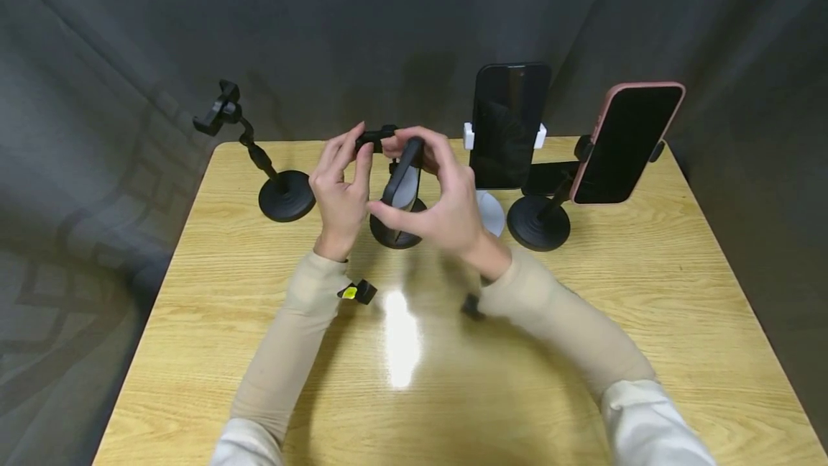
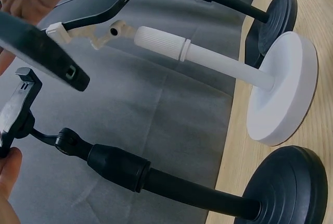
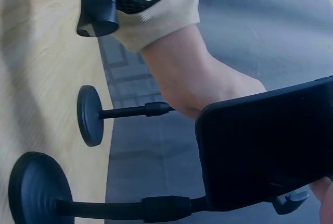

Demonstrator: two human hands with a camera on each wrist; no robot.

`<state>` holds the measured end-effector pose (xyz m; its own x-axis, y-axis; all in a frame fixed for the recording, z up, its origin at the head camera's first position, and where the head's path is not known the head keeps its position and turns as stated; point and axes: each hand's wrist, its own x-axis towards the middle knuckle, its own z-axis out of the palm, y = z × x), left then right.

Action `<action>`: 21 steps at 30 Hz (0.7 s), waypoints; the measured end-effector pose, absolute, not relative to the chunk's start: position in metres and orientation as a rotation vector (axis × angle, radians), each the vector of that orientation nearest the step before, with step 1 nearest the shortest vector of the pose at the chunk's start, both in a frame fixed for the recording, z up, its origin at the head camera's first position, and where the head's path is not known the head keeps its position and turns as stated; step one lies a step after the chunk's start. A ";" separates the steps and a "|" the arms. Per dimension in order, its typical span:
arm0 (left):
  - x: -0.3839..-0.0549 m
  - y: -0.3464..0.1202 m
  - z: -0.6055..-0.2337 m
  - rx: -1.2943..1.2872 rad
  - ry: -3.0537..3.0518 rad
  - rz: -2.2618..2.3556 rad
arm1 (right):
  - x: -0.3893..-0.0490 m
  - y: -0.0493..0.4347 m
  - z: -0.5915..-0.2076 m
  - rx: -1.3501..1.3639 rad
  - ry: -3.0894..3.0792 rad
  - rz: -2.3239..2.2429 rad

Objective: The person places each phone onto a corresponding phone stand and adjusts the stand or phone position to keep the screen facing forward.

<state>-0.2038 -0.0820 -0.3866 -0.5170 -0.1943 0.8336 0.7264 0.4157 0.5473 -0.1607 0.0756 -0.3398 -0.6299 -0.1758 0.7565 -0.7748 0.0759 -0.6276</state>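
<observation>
My right hand grips a dark-cased smartphone by its edges, thumb on the near side. The phone is tilted close to the clamp of a black phone stand; its screen faces the right wrist camera. My left hand holds the clamp at its left end, and a fingertip shows against it in the left wrist view. In that view a gap separates the phone from the clamp's cradle. The stand's round base sits on the table.
On the left is a black stand with a bare clamp. Right of my hands, a white stand holds a black phone. Farther right, another black stand holds a pink-cased phone. A dark flat slab lies behind it.
</observation>
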 end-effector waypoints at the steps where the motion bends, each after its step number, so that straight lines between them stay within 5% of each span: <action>1: -0.204 -0.082 -0.387 -0.461 -1.748 -1.248 | -0.162 0.075 -0.339 0.939 -1.864 1.588; 21: -0.200 -0.082 -0.387 -0.435 -1.822 -1.187 | -0.192 0.068 -0.323 0.978 -1.863 1.588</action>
<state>-0.2001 -0.0818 -0.3866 -0.5409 -0.1688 0.8240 0.6858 0.4787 0.5482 -0.1921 0.0682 -0.3225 -0.6171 -0.1997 0.7611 -0.7831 0.0617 -0.6188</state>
